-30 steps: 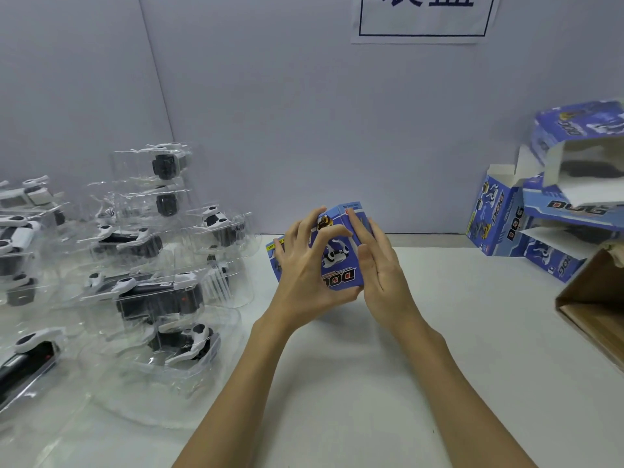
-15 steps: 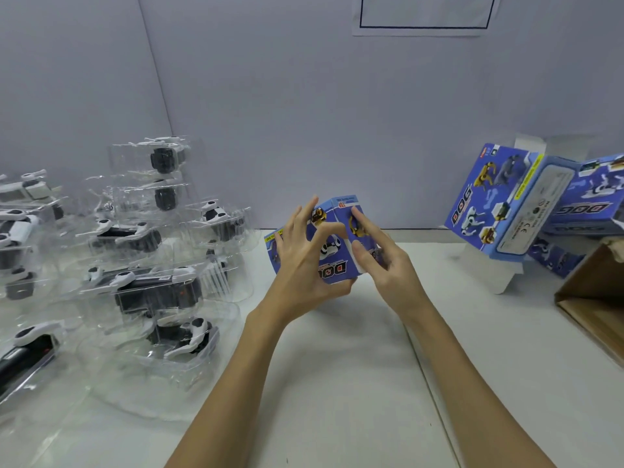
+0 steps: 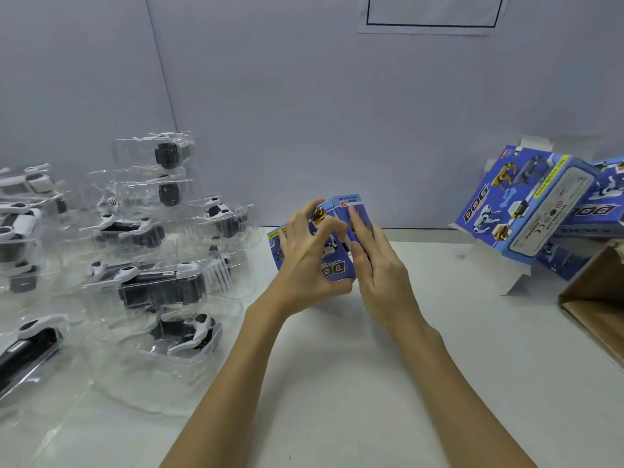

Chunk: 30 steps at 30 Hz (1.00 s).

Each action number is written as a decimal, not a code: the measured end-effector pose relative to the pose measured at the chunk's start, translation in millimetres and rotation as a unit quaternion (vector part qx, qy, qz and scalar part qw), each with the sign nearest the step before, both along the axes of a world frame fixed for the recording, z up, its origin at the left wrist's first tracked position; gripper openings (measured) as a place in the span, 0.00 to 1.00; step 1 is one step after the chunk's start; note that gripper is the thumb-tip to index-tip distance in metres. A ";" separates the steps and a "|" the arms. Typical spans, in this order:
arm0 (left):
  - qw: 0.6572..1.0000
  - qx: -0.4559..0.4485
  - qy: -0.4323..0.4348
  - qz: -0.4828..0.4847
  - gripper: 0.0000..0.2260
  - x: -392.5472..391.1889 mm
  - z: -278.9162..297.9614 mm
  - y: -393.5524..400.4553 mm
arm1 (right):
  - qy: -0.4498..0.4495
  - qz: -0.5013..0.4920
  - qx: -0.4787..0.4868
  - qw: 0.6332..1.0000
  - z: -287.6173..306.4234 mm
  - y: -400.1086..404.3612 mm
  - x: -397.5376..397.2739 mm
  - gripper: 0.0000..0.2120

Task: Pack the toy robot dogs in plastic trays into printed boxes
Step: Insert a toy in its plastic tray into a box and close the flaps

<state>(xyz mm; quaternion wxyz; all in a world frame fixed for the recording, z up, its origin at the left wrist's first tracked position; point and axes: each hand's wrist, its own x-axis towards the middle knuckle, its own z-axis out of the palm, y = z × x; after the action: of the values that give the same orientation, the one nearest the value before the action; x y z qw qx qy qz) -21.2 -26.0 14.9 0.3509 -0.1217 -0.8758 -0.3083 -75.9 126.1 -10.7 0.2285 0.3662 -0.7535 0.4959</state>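
Observation:
I hold a blue printed box (image 3: 338, 269) above the middle of the white table (image 3: 422, 332), near the back wall. My left hand (image 3: 305, 258) grips its left side, fingers curled over the front face. My right hand (image 3: 378, 265) presses straight fingers against its right side and top flap. Several toy robot dogs in clear plastic trays (image 3: 158, 285) are piled at the left. More blue printed boxes (image 3: 526, 217) lean in a heap at the right, some with white flaps open.
A brown cardboard carton (image 3: 597, 298) reaches in from the right edge. A paper sign (image 3: 429, 15) hangs on the grey wall behind. The nearest tray of the pile (image 3: 184, 332) lies just left of my left forearm.
The heap of boxes at the right has toppled: one box now leans with its bottom face toward me. My hands have shifted slightly on the held box, the right fingers straightening along its side.

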 end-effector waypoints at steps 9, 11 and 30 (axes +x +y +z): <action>1.000 -0.011 0.007 0.005 0.29 -0.9 -2.1 1.6 | -0.045 0.007 -0.048 0.998 -9.0 -5.3 -2.1 0.23; 1.000 -0.017 0.011 0.003 0.28 -2.6 -4.1 -1.0 | -0.053 0.003 0.009 0.999 -11.7 -8.5 -1.4 0.27; 0.974 0.160 -0.107 0.116 0.67 -25.9 -48.9 -14.7 | -0.197 -0.043 -0.110 0.973 -14.4 -4.8 -12.0 0.26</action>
<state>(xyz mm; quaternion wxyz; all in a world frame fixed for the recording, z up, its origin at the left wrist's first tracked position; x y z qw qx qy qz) -47.0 -40.7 -33.9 0.3035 0.0717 -0.8557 -0.4131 -88.0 121.3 -25.1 0.1360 0.2010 -0.7395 0.6278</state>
